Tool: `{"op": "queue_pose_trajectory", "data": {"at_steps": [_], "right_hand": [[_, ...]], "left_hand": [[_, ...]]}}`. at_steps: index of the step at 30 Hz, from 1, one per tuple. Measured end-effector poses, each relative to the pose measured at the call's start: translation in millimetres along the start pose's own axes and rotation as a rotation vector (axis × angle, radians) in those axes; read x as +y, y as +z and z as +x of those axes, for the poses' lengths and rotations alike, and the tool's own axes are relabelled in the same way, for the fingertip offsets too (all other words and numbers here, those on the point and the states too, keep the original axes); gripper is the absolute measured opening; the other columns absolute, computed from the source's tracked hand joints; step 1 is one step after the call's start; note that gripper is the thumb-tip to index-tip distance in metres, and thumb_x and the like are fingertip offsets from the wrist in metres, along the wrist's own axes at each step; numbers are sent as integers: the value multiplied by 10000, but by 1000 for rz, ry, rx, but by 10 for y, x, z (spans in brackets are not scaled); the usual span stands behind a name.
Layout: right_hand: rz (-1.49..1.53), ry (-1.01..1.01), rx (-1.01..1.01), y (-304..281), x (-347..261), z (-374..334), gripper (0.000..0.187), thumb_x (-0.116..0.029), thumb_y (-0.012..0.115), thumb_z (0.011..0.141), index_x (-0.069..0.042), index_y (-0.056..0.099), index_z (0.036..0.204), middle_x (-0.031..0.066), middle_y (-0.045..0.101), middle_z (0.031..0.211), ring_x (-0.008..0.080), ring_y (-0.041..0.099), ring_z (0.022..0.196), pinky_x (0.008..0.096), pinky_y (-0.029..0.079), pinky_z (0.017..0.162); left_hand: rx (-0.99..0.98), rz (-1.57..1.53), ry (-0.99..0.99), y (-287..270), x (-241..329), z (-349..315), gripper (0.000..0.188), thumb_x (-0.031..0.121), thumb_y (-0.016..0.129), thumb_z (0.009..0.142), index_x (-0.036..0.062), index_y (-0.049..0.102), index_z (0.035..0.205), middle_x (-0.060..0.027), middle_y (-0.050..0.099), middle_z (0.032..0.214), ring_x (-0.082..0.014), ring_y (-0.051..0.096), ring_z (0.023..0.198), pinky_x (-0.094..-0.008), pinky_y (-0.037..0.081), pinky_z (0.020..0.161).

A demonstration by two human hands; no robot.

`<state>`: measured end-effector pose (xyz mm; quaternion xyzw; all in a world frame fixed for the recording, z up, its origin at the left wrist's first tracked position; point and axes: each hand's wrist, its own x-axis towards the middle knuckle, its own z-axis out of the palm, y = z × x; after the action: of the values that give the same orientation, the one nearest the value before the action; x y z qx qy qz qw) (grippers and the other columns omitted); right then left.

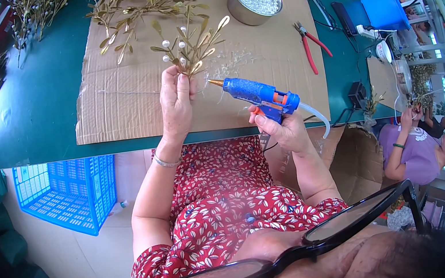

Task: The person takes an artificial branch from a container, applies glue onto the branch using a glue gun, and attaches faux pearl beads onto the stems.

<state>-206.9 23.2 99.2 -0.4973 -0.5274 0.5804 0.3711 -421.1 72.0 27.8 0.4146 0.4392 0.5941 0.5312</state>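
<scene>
Left fingers (pixel 182 81) pinching gold-leaf sprig (pixel 189 48) with white beads (pixel 182 44), above cardboard (pixel 130 110) on green worktop (pixel 33 116). Right fingers (pixel 270 124) wrapped round blue hot-glue gun (pixel 250 91), nozzle (pixel 216 83) near sprig. Blue plastic basket (pixel 91 189) below; co-worker (pixel 414 152) off right.

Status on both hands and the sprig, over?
Left hand pinching beaded gold sprig. Right hand gripping blue glue gun, nozzle toward left hand. Wispy strands near nozzle.
</scene>
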Motion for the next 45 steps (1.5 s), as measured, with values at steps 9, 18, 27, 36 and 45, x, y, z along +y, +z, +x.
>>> {"op": "queue_pose_trajectory", "data": {"at_steps": [9, 18, 27, 36, 45], "right_hand": [[26, -25, 11, 18, -62, 95, 327, -138, 646, 830, -6, 553, 1114, 40, 616, 902, 82, 581, 755, 227, 477, 642], [-2, 5, 23, 25, -93, 138, 262, -181, 632, 837, -10, 580, 1028, 11, 583, 776, 62, 542, 638, 210, 440, 556], [6, 2, 33, 10, -48, 158, 213, -186, 622, 835, -14, 589, 956, 8, 568, 726, 60, 528, 601, 206, 428, 541], [-18, -10, -9, -48, 10, 162, 245, -158, 617, 848, -20, 564, 1043, 34, 593, 809, 73, 556, 626, 198, 455, 543], [-14, 5, -11, -36, -26, 168, 250, -156, 610, 852, -9, 560, 1047, 34, 586, 769, 74, 551, 613, 204, 448, 544]], "left_hand": [[9, -110, -20, 4, -62, 2, 222, 156, 395, 991, -3, 502, 1102, 48, 363, 700, -49, 306, 619, -192, 271, 557], [50, 73, 37, 80, 20, -57, 199, 125, 424, 981, -29, 504, 1080, 39, 417, 743, -33, 344, 641, -182, 307, 552], [35, 170, 20, 11, -71, -63, 279, 163, 488, 955, -5, 504, 1177, 1, 512, 789, -74, 449, 725, -206, 396, 663], [38, 182, 21, 34, -37, -68, 279, 147, 479, 955, 7, 504, 1195, -25, 563, 830, -92, 481, 753, -218, 409, 699], [25, 222, 36, 39, -14, -75, 294, 147, 480, 956, -5, 496, 1207, -45, 581, 859, -102, 505, 782, -228, 421, 723]]}}
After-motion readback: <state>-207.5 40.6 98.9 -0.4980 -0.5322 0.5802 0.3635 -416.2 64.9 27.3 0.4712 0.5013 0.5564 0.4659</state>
